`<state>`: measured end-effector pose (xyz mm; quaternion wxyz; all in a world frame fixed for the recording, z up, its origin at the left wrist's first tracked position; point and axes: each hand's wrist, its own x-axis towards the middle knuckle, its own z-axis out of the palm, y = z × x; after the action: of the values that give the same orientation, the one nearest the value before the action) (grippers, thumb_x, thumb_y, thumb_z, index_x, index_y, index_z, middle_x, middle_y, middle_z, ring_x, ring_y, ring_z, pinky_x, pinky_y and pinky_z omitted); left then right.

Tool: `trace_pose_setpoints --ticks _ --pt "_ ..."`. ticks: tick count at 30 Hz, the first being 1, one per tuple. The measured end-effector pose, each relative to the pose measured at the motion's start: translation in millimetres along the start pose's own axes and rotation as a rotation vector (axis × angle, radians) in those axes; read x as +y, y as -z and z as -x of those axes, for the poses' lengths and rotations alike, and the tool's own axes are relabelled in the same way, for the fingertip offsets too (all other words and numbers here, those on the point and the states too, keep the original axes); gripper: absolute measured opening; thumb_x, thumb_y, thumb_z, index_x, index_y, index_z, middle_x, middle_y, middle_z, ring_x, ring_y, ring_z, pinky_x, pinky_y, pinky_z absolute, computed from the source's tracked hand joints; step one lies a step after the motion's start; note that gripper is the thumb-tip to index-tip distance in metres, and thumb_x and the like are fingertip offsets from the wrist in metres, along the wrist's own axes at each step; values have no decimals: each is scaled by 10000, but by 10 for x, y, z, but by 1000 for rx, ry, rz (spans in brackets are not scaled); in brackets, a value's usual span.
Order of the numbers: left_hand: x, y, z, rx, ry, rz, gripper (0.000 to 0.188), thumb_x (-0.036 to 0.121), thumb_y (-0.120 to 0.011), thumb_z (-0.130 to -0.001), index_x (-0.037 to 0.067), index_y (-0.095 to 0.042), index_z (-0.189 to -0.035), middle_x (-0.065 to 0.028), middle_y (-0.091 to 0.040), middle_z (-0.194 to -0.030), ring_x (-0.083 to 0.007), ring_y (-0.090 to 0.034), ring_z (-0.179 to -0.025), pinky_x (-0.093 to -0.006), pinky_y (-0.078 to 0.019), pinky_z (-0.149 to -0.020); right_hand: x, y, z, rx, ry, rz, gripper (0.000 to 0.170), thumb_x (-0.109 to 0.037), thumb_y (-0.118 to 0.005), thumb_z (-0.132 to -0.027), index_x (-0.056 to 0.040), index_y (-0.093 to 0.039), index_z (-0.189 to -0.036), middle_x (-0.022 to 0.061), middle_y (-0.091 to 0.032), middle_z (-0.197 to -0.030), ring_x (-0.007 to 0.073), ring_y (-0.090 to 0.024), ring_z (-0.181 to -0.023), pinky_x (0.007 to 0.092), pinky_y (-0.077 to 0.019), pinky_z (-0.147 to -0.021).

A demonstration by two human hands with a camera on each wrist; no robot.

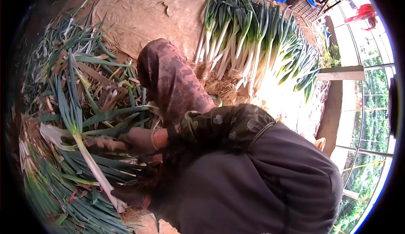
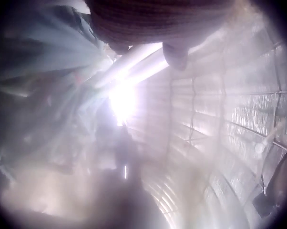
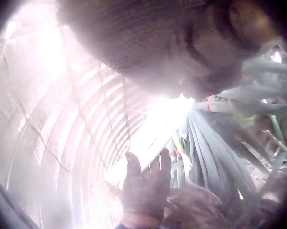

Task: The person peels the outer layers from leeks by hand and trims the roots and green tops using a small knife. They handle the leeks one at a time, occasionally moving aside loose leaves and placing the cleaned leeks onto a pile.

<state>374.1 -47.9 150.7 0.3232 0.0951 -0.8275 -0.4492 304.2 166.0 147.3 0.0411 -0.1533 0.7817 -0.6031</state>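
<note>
A long leek slants across the lower left of the head view, its leaves spread upward and its rooty end near the bottom. My gloved left hand grips it just above the roots. In the left wrist view, the glove is at the top with the pale stem beneath. My gloved right hand is beside the stem where the leaves begin, its fingers blurred; whether they pinch anything I cannot tell. A pale loose sheath hangs at that height. In the right wrist view, the left hand is round the lower stem.
Trimmed leaves are heaped on the left, with more leeks below. A row of leeks lies past my camouflage-clad knee, beside a brown cloth. Crates stand at the back; a greenhouse wall runs along the right.
</note>
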Motion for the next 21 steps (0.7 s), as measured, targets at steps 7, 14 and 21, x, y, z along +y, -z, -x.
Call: trace_pose_setpoints --ticks 7,14,21 --pt "110 -103 101 52 -103 -81 337 166 -428 -1048 -54 -579 -1254 -182 -647 -1200 -290 -621 -1070 -355 -460 -965 166 67 -210 63 308 -216 378 -288 -484 -1033 -62 -600 -1314 135 -648 -1264 223 -632 -1130 312 -486 -944" --pt "411 -213 240 131 366 -200 320 171 -492 -1037 -55 -591 -1241 -180 -672 -1117 -258 -627 -998 -342 -477 -903 -206 457 102 -105 -56 -74 405 -291 -557 -973 -83 -590 -1320 165 -669 -1219 249 -659 -1081 346 -502 -931" --pt "-908 179 70 -15 19 -312 393 162 -495 -1045 41 -502 -1419 -159 -661 -1180 -245 -641 -1016 -296 -488 -883 59 627 244 177 -221 183 524 -403 -644 -876 -138 -585 -1325 167 -696 -1057 379 -671 -925 418 -530 -816"
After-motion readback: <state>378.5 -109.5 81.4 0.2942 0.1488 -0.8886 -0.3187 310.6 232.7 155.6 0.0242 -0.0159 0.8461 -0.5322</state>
